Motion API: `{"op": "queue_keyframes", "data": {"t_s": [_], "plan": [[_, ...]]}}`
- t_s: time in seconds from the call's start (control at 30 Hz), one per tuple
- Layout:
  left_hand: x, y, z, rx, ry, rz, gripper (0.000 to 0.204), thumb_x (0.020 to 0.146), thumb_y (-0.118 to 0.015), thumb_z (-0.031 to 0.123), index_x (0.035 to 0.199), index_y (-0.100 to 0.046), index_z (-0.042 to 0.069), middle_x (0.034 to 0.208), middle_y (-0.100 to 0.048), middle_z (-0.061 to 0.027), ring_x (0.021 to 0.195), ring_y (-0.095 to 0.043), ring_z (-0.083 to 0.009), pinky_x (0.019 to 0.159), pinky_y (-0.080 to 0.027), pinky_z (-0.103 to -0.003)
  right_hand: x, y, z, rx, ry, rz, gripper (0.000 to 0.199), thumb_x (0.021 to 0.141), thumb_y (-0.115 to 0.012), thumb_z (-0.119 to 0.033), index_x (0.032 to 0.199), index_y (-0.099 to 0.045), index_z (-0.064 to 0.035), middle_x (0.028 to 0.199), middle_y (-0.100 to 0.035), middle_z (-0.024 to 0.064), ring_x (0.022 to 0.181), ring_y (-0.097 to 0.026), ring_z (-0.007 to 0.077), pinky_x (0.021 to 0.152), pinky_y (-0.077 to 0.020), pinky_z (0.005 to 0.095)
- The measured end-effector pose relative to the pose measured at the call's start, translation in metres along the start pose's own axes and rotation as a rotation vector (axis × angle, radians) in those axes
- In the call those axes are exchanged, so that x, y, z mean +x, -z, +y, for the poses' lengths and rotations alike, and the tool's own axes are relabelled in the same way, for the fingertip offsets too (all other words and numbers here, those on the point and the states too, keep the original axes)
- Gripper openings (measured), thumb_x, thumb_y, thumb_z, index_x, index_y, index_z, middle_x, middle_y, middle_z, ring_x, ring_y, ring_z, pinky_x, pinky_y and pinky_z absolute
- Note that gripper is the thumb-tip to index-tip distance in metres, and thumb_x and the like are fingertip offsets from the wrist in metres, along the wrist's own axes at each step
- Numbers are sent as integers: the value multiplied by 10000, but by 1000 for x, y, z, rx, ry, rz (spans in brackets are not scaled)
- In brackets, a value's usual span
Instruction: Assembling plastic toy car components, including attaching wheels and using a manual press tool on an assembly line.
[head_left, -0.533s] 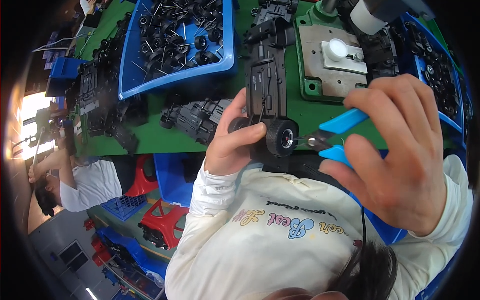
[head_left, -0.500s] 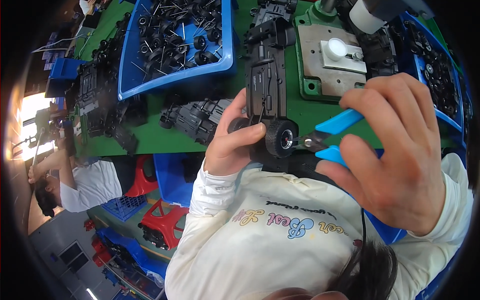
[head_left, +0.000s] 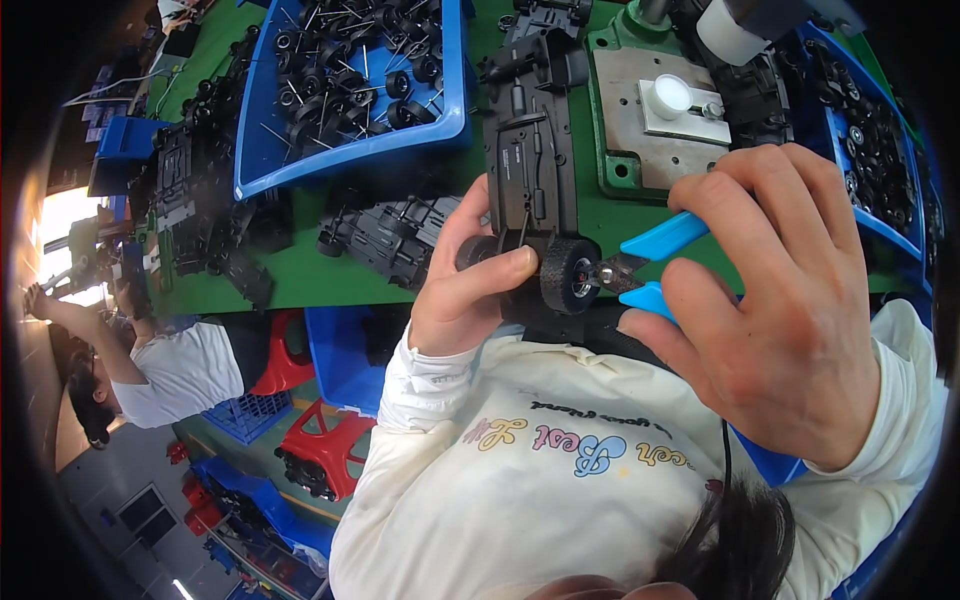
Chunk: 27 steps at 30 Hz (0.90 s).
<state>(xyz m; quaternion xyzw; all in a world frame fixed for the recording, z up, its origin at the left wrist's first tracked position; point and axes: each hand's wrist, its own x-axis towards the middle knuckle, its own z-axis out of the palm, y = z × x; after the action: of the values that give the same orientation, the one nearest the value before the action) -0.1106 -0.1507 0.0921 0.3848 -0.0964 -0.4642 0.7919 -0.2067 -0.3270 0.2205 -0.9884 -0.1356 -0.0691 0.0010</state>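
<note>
My left hand [head_left: 462, 285] grips a black toy car chassis [head_left: 527, 165] at its near end, thumb across the axle area between two wheels. The chassis is held over the table's near edge with its long body pointing away from me. On its near right corner sits a black treaded wheel [head_left: 562, 277] with a silvery hub. My right hand [head_left: 775, 300] is closed round the blue handles of small pliers [head_left: 662, 238], whose dark jaws reach the wheel's hub. The jaw tips are hidden at the hub, so I cannot tell what they bite.
A blue bin [head_left: 350, 165] of wheels on axles stands at the back left. Beyond my right hand is a green-based press [head_left: 645, 100] with a white round piece on its plate. More chassis [head_left: 385, 235] lie left. Another blue bin [head_left: 870, 190] holds wheels. A co-worker [head_left: 175, 365] sits at far left.
My right hand has moved slightly left with the pliers, bringing the jaws closer against the wheel's hub. The chassis has tilted a little. The co-worker's arms have shifted.
</note>
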Motion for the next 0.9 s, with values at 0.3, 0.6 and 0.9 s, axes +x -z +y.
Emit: {"op": "queue_keyframes", "data": {"t_s": [0.3,0.6,0.9], "plan": [[-2,-6,-1,117,-101,60,628,821,-641,48,1394,-389,13,1270,-586,-131,1140,-601,-206,1007,-457,-347,-13,-6,2,3,-61,-11,358,527,-804,-206,686,-563,5,986,-569,178,940,-544,359,818,-439,516],[-3,-11,-4,174,-192,124,581,832,-623,30,1372,-409,23,1254,-600,-125,1117,-605,-190,991,-463,-340,-21,-10,-6,-14,-96,-39,338,547,-800,-196,681,-564,6,956,-568,174,931,-545,350,819,-442,508],[-3,-6,-9,296,-240,119,539,839,-621,32,1345,-437,32,1223,-616,-109,1082,-608,-161,961,-466,-314,-27,-19,4,-94,107,-86,249,607,-713,-147,635,-519,6,761,-483,128,715,-492,274,599,-402,350]]}}
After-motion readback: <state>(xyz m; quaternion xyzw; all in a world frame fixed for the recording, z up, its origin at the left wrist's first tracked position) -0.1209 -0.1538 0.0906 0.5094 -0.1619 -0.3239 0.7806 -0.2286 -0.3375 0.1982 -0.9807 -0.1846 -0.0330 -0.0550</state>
